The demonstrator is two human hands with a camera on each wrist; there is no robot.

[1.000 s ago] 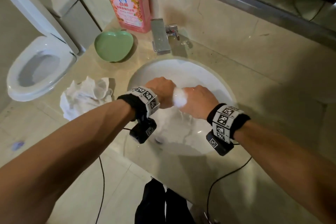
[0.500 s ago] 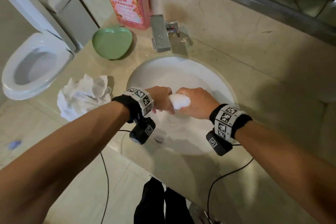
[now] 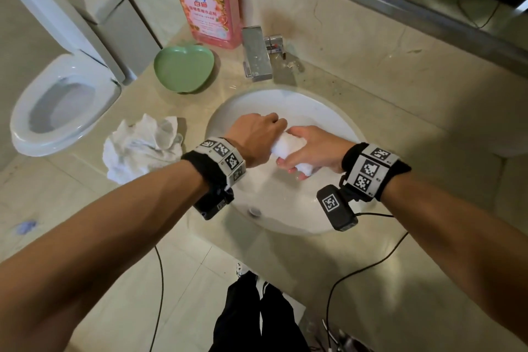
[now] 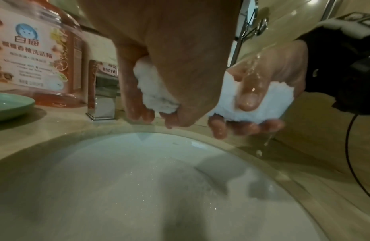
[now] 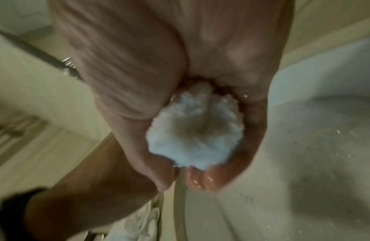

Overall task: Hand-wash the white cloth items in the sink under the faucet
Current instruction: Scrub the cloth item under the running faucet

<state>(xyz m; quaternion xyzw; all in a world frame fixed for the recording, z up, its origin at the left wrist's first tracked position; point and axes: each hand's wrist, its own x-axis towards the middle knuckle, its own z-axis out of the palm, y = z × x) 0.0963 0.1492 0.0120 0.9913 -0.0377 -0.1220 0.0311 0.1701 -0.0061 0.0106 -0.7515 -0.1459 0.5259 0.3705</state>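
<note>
A wet white cloth [image 3: 287,144], rolled into a thick twist, is held over the white sink [image 3: 285,106]. My left hand [image 3: 257,137] grips its far end, knuckles up, and my right hand [image 3: 307,148] grips the near end with the palm turned up. In the left wrist view the white cloth [image 4: 159,91] bulges from my left fist and water drips off the right hand [image 4: 252,97]. The right wrist view shows the cloth's end [image 5: 195,135] wrapped in curled fingers. The chrome faucet [image 3: 257,54] stands behind the sink with no water running. Another crumpled white cloth [image 3: 140,148] lies on the counter to the left.
A pink detergent bottle [image 3: 208,0] and a green apple-shaped dish [image 3: 184,68] stand on the beige counter left of the faucet. A toilet [image 3: 63,106] is at the far left. A mirror runs along the back wall. Cables hang from both wrists.
Both hands have twisted against each other on the cloth: the left has rolled over the top, the right has turned palm up. The cloth has gone from a small lump to a longer roll.
</note>
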